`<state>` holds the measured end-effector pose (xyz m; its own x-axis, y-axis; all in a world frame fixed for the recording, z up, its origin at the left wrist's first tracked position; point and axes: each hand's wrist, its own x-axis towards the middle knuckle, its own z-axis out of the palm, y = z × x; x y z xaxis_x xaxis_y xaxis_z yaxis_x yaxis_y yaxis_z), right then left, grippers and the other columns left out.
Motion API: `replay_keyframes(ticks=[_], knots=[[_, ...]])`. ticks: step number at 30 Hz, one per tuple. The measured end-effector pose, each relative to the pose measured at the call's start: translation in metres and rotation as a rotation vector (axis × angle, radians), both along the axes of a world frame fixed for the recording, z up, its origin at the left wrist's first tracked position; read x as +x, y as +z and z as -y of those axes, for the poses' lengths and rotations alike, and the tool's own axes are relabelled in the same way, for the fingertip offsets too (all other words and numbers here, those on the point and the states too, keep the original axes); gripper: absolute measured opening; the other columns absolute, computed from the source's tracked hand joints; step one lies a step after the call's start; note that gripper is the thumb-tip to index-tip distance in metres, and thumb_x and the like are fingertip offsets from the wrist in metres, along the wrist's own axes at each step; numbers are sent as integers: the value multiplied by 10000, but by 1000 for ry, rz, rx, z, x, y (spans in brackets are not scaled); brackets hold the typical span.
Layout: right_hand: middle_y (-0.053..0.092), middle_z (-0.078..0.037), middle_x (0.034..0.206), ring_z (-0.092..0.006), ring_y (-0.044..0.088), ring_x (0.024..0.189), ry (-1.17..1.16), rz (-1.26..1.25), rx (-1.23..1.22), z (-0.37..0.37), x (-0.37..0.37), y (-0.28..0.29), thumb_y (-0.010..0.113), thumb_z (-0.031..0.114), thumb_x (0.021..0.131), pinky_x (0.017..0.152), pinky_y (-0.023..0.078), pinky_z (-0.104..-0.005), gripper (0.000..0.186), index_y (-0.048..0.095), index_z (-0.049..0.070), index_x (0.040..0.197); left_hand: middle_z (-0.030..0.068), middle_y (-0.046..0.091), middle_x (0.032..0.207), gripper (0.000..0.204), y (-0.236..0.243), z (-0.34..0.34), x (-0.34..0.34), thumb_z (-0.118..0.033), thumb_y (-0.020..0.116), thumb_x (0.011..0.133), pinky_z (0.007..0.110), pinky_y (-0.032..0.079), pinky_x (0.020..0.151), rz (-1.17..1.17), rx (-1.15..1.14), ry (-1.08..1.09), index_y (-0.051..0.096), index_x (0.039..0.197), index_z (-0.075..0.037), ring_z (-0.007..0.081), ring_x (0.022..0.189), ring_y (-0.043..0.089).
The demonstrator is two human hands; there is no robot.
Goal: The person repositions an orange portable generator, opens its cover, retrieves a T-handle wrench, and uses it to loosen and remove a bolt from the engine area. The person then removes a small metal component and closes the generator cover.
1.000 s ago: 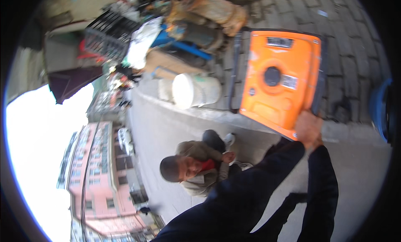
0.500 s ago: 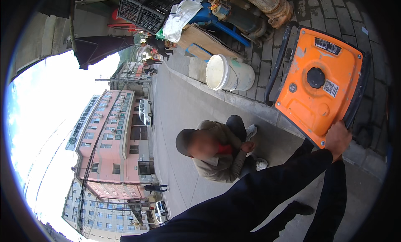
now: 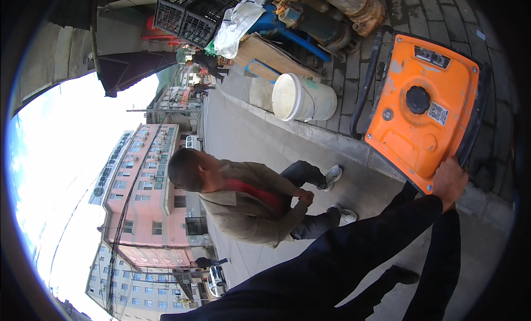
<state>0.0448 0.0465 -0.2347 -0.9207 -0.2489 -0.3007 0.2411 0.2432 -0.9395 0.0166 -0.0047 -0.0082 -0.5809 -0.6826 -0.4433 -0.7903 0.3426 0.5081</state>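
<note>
The scene appears turned sideways. An orange fuel tank point(image 3: 412, 99) with a black cap tops what looks like a portable generator, held inside a black tube frame point(image 3: 362, 91). My left hand point(image 3: 449, 181) reaches across in a dark sleeve and is closed around the edge of the frame by the tank's lower corner. Its back faces the camera, and the fingertips are hidden. Another dark-clothed limb point(image 3: 437, 265) ends behind my left wrist; I cannot tell whether it is an arm or a leg. My right hand does not show.
A person point(image 3: 249, 202) in a tan jacket stands close by on the road. A white bucket point(image 3: 304, 98) is on the brick pavement point(image 3: 354, 72), near rusty pump-like machinery point(image 3: 354, 11) and a black crate point(image 3: 191, 16). A kerb point(image 3: 326, 138) runs past the generator.
The person in the tan jacket has risen from a crouch to standing, with the head turned away. My left hand keeps its place on the frame, and the generator is nearly still.
</note>
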Motion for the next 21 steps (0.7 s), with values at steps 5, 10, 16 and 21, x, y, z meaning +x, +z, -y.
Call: replay_keyframes(ticks=[5,10,16,21], knots=[[323,-246,1484,-459,451,1307,-8,1,-6,3,4,-1,626,277,942,1065,431,-449,611,387,59,1460,305,659,933,253,-10,-6,1,-185,602,895,561,509,834,-32,-119,18,584,1026,29,496,895,640],[316,-243,1494,-458,453,1308,-23,-6,-10,3,2,0,629,279,940,1062,437,-450,615,386,64,1462,302,668,951,248,-8,-3,0,-189,612,888,565,510,850,-15,-76,1,599,1010,27,495,908,646],[308,-240,1506,-457,455,1309,-48,-19,-4,-1,2,5,633,281,938,1059,444,-450,619,386,70,1465,342,668,932,291,-2,1,-2,-217,629,886,548,520,851,2,-50,26,644,974,59,506,923,655],[301,-238,1516,-456,458,1310,-93,-92,38,7,2,14,636,283,937,1056,450,-451,623,385,74,1468,341,647,757,530,5,5,-4,-442,650,932,509,536,713,-13,-6,6,685,873,84,510,862,669]])
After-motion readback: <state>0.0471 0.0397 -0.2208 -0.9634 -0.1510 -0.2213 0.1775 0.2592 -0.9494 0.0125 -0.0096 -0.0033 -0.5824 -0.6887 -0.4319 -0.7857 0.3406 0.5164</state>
